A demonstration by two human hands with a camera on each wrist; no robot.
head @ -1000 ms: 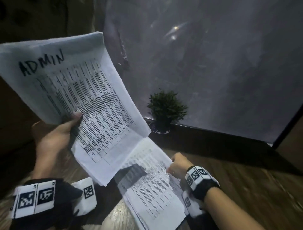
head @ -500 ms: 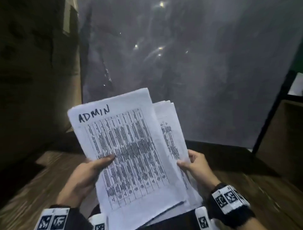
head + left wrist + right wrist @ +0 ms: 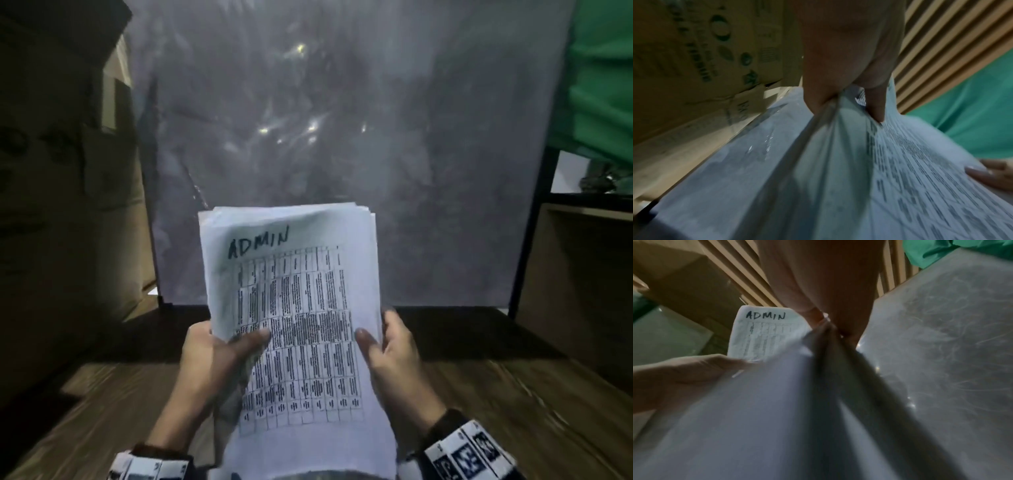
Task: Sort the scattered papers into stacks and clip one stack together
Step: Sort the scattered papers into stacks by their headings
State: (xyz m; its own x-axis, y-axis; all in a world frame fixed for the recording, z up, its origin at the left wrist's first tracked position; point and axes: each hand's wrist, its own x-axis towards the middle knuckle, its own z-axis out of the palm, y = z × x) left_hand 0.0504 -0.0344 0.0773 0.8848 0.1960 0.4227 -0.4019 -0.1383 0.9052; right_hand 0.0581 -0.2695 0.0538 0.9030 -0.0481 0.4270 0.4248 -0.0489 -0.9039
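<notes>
A stack of white printed papers [image 3: 294,308] stands upright in front of me, held above the wooden table [image 3: 513,404]. Its top sheet bears a printed grid and the handwritten word ADMIN. My left hand [image 3: 219,356] grips the stack's left edge, thumb across the front sheet. My right hand [image 3: 387,346] grips the right edge, thumb on the front. The left wrist view shows the left hand [image 3: 844,97] pinching the papers [image 3: 818,178]. In the right wrist view the right hand [image 3: 830,324] pinches the papers [image 3: 766,410]. No clip is in sight.
A grey translucent panel [image 3: 342,137] stands behind the table. Cardboard boxes [image 3: 61,205] are piled at the left. Green cloth [image 3: 603,78] hangs at the upper right above a wooden shelf unit [image 3: 582,281].
The right hand lifted the second bundle off the table and brought it behind the ADMIN sheets. Both bundles now form one squared stack held upright by both hands.
</notes>
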